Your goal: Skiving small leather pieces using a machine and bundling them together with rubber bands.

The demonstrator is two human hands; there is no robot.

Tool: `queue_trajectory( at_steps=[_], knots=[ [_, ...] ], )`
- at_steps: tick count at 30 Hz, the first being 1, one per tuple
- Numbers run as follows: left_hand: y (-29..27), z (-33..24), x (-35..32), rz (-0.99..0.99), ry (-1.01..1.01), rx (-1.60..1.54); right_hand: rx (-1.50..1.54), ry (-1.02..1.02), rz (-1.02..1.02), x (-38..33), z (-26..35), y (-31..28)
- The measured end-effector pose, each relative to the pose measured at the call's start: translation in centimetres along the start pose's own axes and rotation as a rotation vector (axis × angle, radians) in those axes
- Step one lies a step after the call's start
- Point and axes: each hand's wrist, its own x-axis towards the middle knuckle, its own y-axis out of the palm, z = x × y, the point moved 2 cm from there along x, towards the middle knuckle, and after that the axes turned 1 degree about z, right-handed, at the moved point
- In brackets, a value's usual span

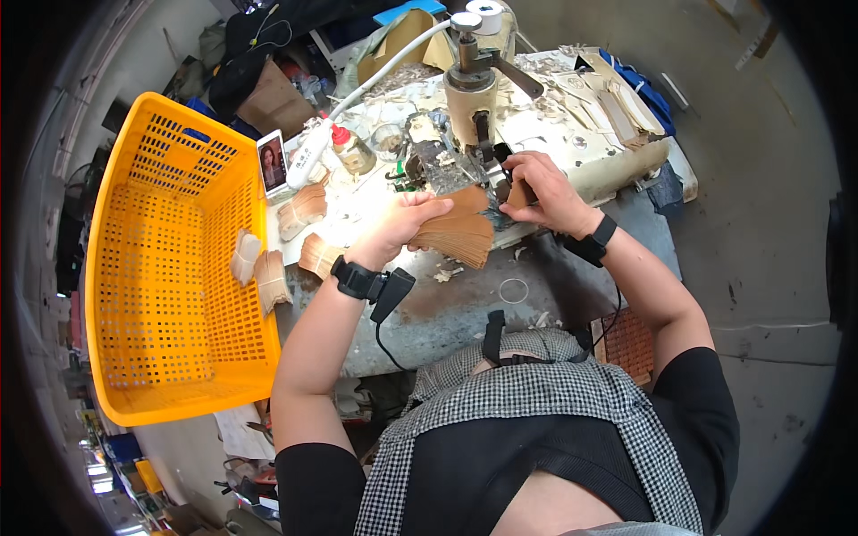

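Observation:
My left hand (399,225) is closed on a fanned stack of brown leather strips (453,239), its thumb lying on top. The stack is over the front of the worktable, just left of a beige machine (470,96) with a lever. Beside the machine's metal working end, my right hand (547,195) pinches a brown leather piece (519,194) between thumb and fingers. Part of that piece is hidden by the fingers. Light brown bundles of strips (302,211) lie on the table to the left of my left hand.
A yellow plastic crate (147,304) stands at the left; more bundles (272,279) rest at its edge. Behind my left hand are a phone (272,164), a white lamp (310,154) and a red-capped bottle (351,150). Scraps (585,100) cover the table's back right. A thin ring (514,291) lies in front.

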Motion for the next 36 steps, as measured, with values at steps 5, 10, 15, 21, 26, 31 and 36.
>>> queue_trajectory(
  at_steps=[5, 10, 15, 21, 26, 31, 36],
  knots=[
    [0.5, 0.0, 1.0, -0.042, -0.016, 0.060, -0.012, -0.003, -0.002, 0.2, 0.2, -0.1],
    [0.6, 0.0, 0.5, -0.011, -0.016, 0.035, -0.005, 0.000, -0.003, 0.0, 0.1, 0.0],
    [0.1, 0.4, 0.7, 0.032, -0.021, 0.002, -0.005, -0.003, -0.004, 0.0, 0.3, -0.2],
    [1.0, 0.3, 1.5, 0.004, 0.001, -0.024, 0.001, -0.008, -0.018, 0.1, 0.4, 0.0],
    [0.3, 0.5, 0.9, 0.111, 0.115, -0.079, 0.045, 0.036, -0.033, -0.4, -0.1, 0.1],
    [-0.8, 1.3, 1.3, 0.067, 0.060, -0.067, 0.130, 0.164, -0.111, -0.3, -0.3, 0.4],
    [0.4, 0.1, 1.5, -0.025, -0.006, 0.106, 0.038, 0.002, -0.097, 0.9, 0.4, -0.1]
  ],
)
